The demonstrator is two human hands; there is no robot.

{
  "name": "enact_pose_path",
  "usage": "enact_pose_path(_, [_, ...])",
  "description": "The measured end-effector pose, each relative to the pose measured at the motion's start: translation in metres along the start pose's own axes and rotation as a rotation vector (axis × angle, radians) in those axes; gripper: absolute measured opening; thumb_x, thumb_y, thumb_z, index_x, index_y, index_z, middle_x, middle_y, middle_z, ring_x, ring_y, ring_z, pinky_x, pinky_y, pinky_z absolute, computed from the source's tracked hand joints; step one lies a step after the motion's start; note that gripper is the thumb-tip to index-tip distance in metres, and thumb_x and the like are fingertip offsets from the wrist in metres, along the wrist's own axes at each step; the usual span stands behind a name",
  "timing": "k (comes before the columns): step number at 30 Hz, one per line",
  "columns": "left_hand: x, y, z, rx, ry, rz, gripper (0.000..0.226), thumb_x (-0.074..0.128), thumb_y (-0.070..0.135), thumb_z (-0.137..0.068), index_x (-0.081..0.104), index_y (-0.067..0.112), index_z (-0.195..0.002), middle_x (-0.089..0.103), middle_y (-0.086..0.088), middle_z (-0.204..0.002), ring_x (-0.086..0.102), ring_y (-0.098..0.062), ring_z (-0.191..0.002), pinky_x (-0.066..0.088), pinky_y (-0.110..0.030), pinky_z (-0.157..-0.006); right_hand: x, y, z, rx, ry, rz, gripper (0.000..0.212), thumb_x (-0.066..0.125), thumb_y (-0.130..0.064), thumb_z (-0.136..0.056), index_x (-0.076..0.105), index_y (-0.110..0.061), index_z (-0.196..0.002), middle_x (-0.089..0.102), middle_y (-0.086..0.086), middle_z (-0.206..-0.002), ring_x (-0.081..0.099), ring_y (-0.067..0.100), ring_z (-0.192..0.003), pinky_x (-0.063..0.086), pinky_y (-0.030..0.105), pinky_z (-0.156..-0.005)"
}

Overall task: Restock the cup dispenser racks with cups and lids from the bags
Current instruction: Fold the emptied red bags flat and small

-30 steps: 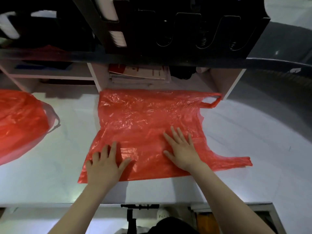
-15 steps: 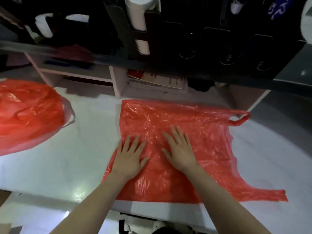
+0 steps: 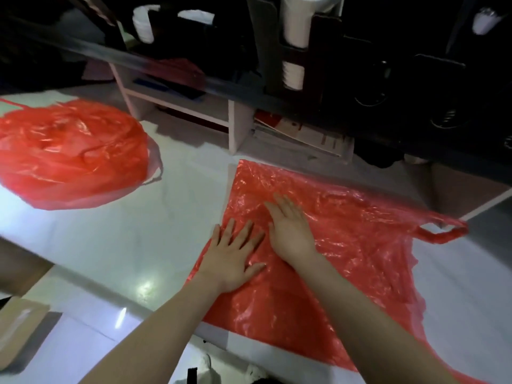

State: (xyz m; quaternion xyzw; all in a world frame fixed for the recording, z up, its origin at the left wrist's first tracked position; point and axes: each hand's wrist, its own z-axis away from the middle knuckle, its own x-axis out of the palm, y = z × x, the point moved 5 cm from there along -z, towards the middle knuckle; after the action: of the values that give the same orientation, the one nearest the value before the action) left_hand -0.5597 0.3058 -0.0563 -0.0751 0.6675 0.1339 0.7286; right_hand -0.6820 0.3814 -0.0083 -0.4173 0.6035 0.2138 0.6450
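Well, my left hand (image 3: 232,257) and right hand (image 3: 292,231) press the flat bag (image 3: 365,245) with straight fingers (image 3: 284,207), gripping nothing, at the near edge of the worktop (image 3: 133,239); slick film may slide off.

Both forearms bare, reaching forward and converging. left hand (image 3: 235,256) palm down, flat, fingers (image 3: 231,231) straight and spread, thumb out. right hand (image 3: 291,228) palm down just beside it, slightly farther forward, fingers straight, less spread.
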Motion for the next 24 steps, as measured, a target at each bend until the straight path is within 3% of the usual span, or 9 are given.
enact_pose_path(3, [-0.003,0.001,0.002,0.003,0.014,-0.001,0.075,0.007,0.072,-0.082,-0.001,0.038,-0.149,0.000,0.001,-0.160,-0.007,-0.035,-0.145,-0.020,-0.050,-0.109,0.009,-0.019,-0.036,-0.085,-0.056,-0.004,0.060,0.040,-0.014,-0.095,0.021,-0.028,-0.150,0.007,-0.003,-0.161,-0.001,0.017,-0.147,0.005,0.040,-0.119])
enact_pose_path(6, [-0.004,0.000,0.006,0.006,0.037,0.011,0.073,0.014,0.071,-0.084,0.001,0.038,-0.149,0.003,0.002,-0.160,-0.006,-0.032,-0.146,-0.020,-0.047,-0.110,0.019,-0.027,-0.069,-0.147,-0.118,0.013,0.057,0.036,-0.032,-0.099,0.014,-0.031,-0.151,0.001,-0.003,-0.161,-0.005,0.019,-0.147,0.001,0.042,-0.117])
enact_pose_path(11, [-0.007,-0.001,0.013,0.018,0.078,0.000,0.070,0.031,0.067,-0.087,0.024,0.034,-0.148,0.023,-0.002,-0.156,0.014,-0.034,-0.144,0.002,-0.058,-0.112,0.052,-0.016,-0.100,-0.214,-0.282,0.147,0.065,0.022,-0.062,-0.093,0.005,-0.037,-0.151,-0.010,-0.004,-0.160,-0.014,0.021,-0.146,-0.007,0.053,-0.114])
enact_pose_path(15, [-0.002,-0.007,0.014,-0.015,0.065,0.036,0.070,0.026,0.069,-0.088,0.011,0.038,-0.150,0.007,0.000,-0.159,0.000,-0.033,-0.146,-0.011,-0.056,-0.113,0.065,-0.006,-0.106,-0.152,-0.255,0.146,0.074,0.012,-0.072,-0.082,0.001,-0.042,-0.149,-0.008,-0.007,-0.160,-0.009,0.018,-0.147,-0.006,0.052,-0.114])
enact_pose_path(18, [0.003,-0.009,0.015,-0.033,0.037,0.044,0.072,0.027,0.070,-0.088,0.006,0.040,-0.150,0.000,0.001,-0.159,-0.004,-0.033,-0.146,-0.010,-0.054,-0.114,0.069,-0.007,-0.109,-0.141,-0.264,0.146,0.077,0.010,-0.075,-0.079,-0.003,-0.044,-0.149,-0.008,-0.008,-0.160,-0.009,0.018,-0.147,-0.006,0.051,-0.114])
enact_pose_path(24, [0.002,-0.016,0.016,-0.039,0.032,0.037,0.072,0.021,0.073,-0.086,0.002,0.043,-0.149,-0.005,0.006,-0.159,-0.008,-0.029,-0.146,-0.014,-0.052,-0.114,0.061,-0.008,-0.106,-0.179,-0.296,0.063,0.071,0.019,-0.068,-0.088,0.001,-0.038,-0.151,-0.006,-0.006,-0.161,-0.009,0.014,-0.146,-0.009,0.044,-0.114])
